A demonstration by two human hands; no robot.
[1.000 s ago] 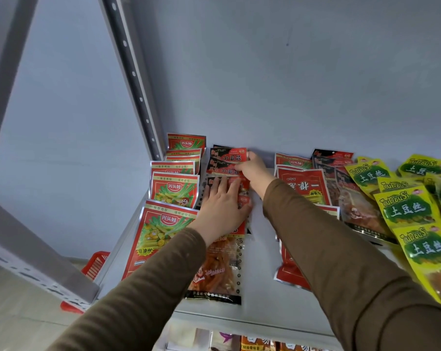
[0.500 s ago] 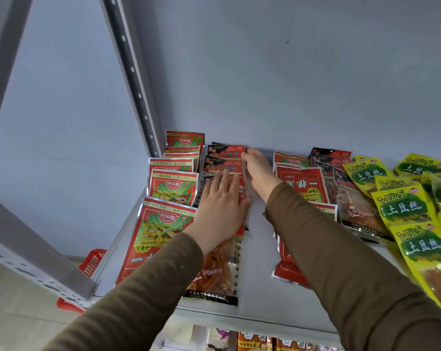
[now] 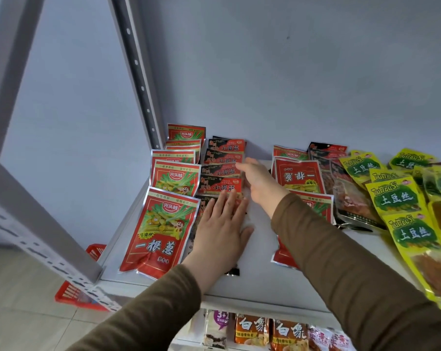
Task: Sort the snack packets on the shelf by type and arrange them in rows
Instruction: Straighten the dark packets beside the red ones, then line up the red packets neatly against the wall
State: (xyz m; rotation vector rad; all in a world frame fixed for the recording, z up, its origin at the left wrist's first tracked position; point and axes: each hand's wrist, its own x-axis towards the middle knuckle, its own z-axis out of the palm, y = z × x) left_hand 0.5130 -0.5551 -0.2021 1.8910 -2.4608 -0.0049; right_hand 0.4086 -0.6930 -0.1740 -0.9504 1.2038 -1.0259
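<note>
Snack packets lie in rows on a white shelf (image 3: pixel 255 277). Red-and-green packets (image 3: pixel 161 229) form the left row. Beside them runs a row of black-and-red packets (image 3: pixel 222 171). My left hand (image 3: pixel 222 226) lies flat, fingers straight, on the nearest packet of that row and hides most of it. My right hand (image 3: pixel 257 183) reaches over the shelf with straight fingers touching the right edge of the black-and-red row. More red packets (image 3: pixel 299 178) and dark clear packets (image 3: pixel 351 201) lie under and right of my right arm. Yellow-green packets (image 3: pixel 402 219) fill the right side.
A grey perforated upright (image 3: pixel 138 79) rises at the shelf's back left corner, and a wider post (image 3: pixel 24 173) stands at the front left. A red basket (image 3: pixel 82 292) sits on the floor below. The lower shelf holds orange packets (image 3: pixel 272 333).
My right hand has pulled back from the far end of the black-and-red row towards me along its right edge. My left hand slid a little nearer, uncovering more packets.
</note>
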